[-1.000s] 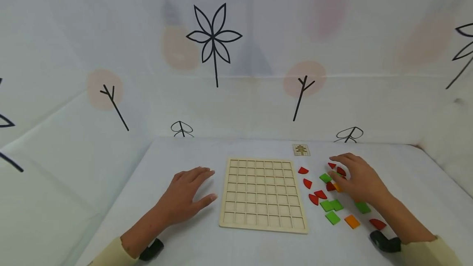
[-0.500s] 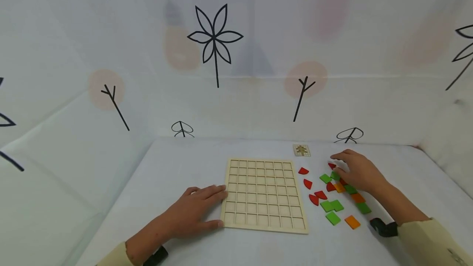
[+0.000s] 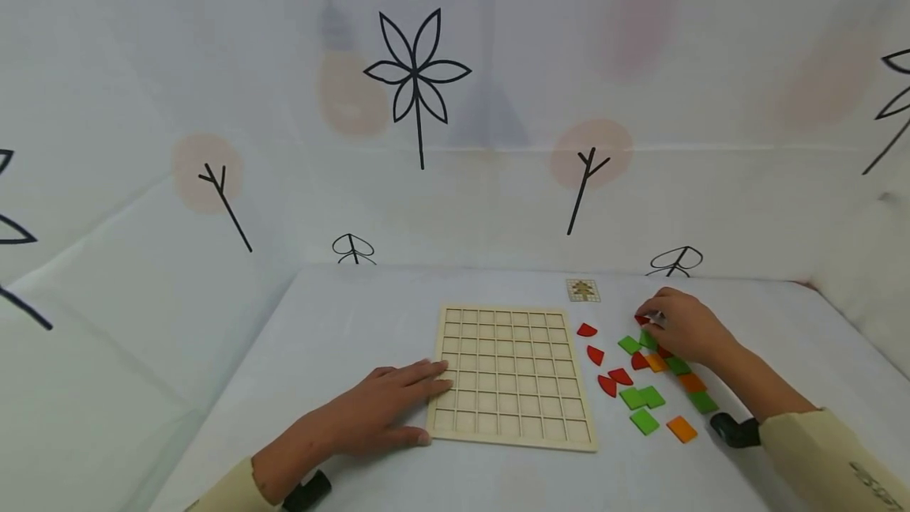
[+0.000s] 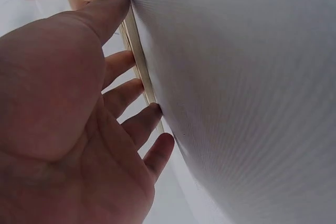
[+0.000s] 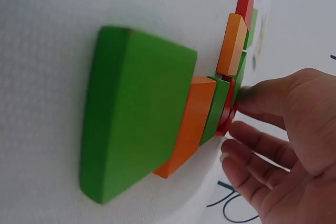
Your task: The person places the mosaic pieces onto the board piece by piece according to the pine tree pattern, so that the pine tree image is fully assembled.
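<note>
My left hand (image 3: 384, 409) lies with straight fingers on the left edge of a pale wooden grid board (image 3: 512, 376), thumb by its lower left corner. In the left wrist view, the fingertips rest along the board's side (image 4: 137, 45). At the far end of the loose tiles, my right hand (image 3: 688, 329) has its thumb and fingers curled at a small red wedge-shaped tile (image 3: 641, 320), pinching it and partly covering it. Below that hand runs a slanted row of tiles: a green tile (image 5: 147, 108) nearest the right wrist camera, then an orange tile (image 5: 191, 124), with more green and red beyond.
Right of the board lie several red quarter-round tiles (image 3: 595, 355), green tiles (image 3: 644, 421) and an orange tile (image 3: 682, 429). A small card with a tree pattern (image 3: 583, 290) lies behind them. White cloth covers the table (image 3: 370, 306) and the patterned wall behind.
My left hand has come down and right onto the board's left edge. My right hand's fingers have closed in on the far red tile, and the arm has shifted back, uncovering the tile row.
</note>
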The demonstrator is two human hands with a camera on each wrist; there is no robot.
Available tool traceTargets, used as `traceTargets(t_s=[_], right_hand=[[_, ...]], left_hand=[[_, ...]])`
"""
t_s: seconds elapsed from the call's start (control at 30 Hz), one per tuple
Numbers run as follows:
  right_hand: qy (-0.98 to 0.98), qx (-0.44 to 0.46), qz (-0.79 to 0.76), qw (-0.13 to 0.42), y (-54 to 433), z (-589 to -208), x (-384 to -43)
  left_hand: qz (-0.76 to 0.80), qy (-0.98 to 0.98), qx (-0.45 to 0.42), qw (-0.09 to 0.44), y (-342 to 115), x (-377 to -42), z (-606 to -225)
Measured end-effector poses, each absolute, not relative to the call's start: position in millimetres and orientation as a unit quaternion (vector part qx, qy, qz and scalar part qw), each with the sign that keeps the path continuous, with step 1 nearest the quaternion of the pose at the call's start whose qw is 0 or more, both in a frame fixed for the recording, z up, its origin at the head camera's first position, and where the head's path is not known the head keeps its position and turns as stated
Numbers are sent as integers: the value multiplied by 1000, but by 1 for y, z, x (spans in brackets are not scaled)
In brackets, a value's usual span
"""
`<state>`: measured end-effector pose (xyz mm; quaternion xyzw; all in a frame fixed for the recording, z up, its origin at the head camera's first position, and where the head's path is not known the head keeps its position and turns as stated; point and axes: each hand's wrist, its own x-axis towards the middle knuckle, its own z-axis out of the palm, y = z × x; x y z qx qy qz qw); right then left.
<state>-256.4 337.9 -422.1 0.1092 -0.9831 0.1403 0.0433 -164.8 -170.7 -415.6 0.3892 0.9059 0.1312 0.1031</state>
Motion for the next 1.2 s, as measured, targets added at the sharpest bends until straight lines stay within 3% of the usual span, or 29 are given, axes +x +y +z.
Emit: traceTargets(t_s=[0.23, 0.57, 1.2], right_hand=[[-980, 124, 148, 47, 339, -422, -258], [-981, 110, 162, 9, 337, -412, -265], [-977, 103, 183, 18, 340, -410, -263]], left_hand=[[147, 904, 388, 105, -171, -167, -417], [155, 904, 386, 104, -170, -167, -417], [143, 919, 350, 111, -171, -168, -420]])
